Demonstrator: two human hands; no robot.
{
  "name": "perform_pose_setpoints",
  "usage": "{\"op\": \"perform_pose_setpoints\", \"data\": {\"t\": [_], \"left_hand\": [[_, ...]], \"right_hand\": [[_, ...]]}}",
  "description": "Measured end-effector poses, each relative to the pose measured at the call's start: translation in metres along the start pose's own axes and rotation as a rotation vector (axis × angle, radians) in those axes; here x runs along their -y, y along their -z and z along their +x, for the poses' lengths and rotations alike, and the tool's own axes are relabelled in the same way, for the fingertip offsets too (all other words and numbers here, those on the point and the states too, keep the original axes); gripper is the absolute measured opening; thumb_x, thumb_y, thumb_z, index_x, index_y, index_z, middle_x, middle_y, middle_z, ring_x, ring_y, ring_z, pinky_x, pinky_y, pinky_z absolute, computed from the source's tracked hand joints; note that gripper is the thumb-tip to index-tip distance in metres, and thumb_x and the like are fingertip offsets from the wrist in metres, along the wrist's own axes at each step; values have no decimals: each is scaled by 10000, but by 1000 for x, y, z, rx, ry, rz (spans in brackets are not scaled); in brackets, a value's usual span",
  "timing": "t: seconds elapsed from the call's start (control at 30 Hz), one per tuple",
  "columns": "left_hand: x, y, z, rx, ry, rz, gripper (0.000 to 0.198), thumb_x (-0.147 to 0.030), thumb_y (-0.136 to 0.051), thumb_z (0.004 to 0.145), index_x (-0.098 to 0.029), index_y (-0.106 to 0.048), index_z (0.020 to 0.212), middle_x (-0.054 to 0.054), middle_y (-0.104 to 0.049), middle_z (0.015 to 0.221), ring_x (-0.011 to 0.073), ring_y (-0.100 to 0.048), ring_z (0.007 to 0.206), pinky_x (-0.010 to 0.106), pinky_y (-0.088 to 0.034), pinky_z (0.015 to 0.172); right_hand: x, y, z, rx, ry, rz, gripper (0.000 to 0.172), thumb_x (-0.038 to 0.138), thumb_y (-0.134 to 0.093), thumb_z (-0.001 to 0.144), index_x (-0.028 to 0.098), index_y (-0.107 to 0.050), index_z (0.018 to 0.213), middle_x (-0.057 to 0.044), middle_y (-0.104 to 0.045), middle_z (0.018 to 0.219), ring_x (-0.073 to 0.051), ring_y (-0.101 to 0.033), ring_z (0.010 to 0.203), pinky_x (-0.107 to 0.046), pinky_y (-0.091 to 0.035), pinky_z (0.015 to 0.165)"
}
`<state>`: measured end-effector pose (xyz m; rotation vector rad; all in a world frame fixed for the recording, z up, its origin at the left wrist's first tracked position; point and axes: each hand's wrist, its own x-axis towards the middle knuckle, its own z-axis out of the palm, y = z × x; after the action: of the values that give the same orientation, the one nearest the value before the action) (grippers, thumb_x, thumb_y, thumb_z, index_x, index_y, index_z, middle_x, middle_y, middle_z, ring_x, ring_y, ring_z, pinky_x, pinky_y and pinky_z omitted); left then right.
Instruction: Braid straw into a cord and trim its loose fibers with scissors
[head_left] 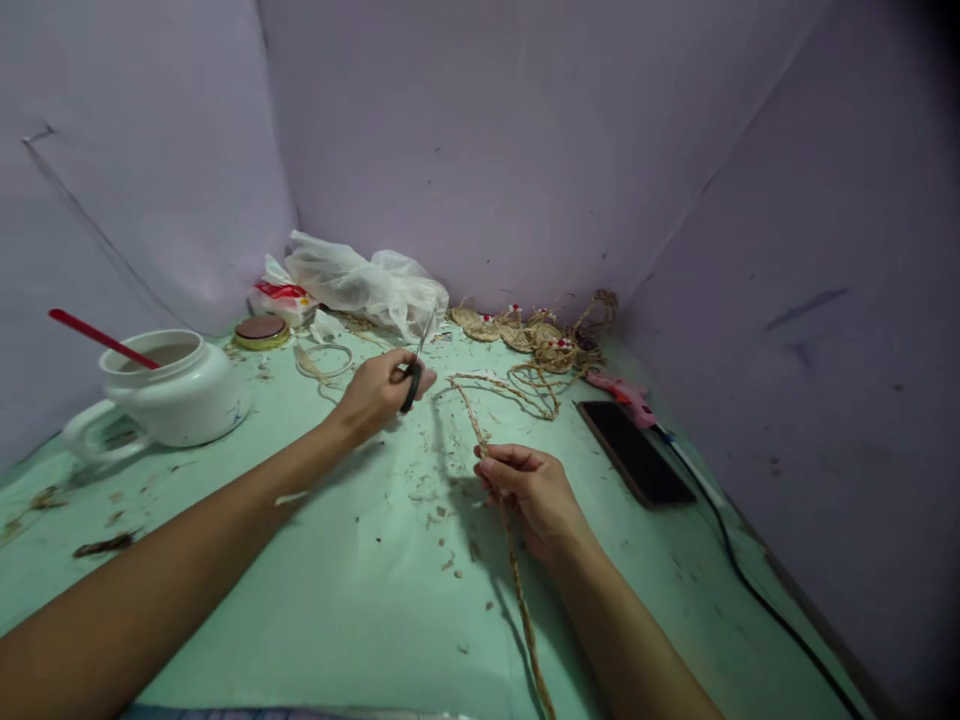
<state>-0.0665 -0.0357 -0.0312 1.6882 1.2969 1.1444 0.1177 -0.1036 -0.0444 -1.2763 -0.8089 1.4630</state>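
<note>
My left hand point(380, 388) is closed around the black handles of a pair of scissors point(415, 375), whose blades point up and away from me. Between the thumb and fingers of my right hand point(529, 492) is a braided straw-coloured cord point(516, 570). One length of the cord runs down toward the near edge. Its other part rises past my fingers, bends over and loops on the table toward the back right. The scissors are apart from the cord, to its left.
On the green table point(300, 620) stand a white pot point(176, 395) with a red stick point(101, 338) and a round tin point(261, 333). A plastic bag point(367, 285) and woven coils point(517, 330) lie along the back wall. A phone point(634, 452) and a pink glue gun point(626, 395) with a black cable point(739, 560) lie right.
</note>
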Motion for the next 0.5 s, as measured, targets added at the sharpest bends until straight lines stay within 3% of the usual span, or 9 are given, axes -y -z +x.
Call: {"op": "perform_pose_setpoints", "data": {"t": [0.07,0.17,0.3,0.5], "left_hand": [[-7,6,-23,82,-207,333,290,-280,-547,675,-188,-551,950,-12,-593,694,119,-539,604,225,-400,553],[-10,4,-50,212,-447,658,410,-200,-500,650,-195,-517,1059,29,-618,899,177,-568,812,284,-419,710],[-9,-5,-60,323,-490,906,526,-234,-477,654,-179,-441,1176,76,-592,959,232,-556,872,335,-430,715],[-13,-8,-58,340,-482,1019,545,-247,-443,684,-172,-391,1221,77,-583,929,234,-563,823,350,-438,689]], "right_hand": [[1,0,1,-56,52,-17,215,200,-755,426,129,-638,591,25,-558,433,-79,-467,402,-200,-361,394],[0,1,1,-50,124,-71,188,200,-740,452,126,-644,597,22,-562,433,-72,-453,395,-198,-334,396],[0,1,0,-1,147,-133,175,201,-717,490,123,-657,635,43,-521,395,-50,-381,360,-193,-261,377],[1,0,-1,7,171,-209,197,201,-693,505,128,-679,687,60,-504,406,-45,-347,375,-197,-243,388]]}}
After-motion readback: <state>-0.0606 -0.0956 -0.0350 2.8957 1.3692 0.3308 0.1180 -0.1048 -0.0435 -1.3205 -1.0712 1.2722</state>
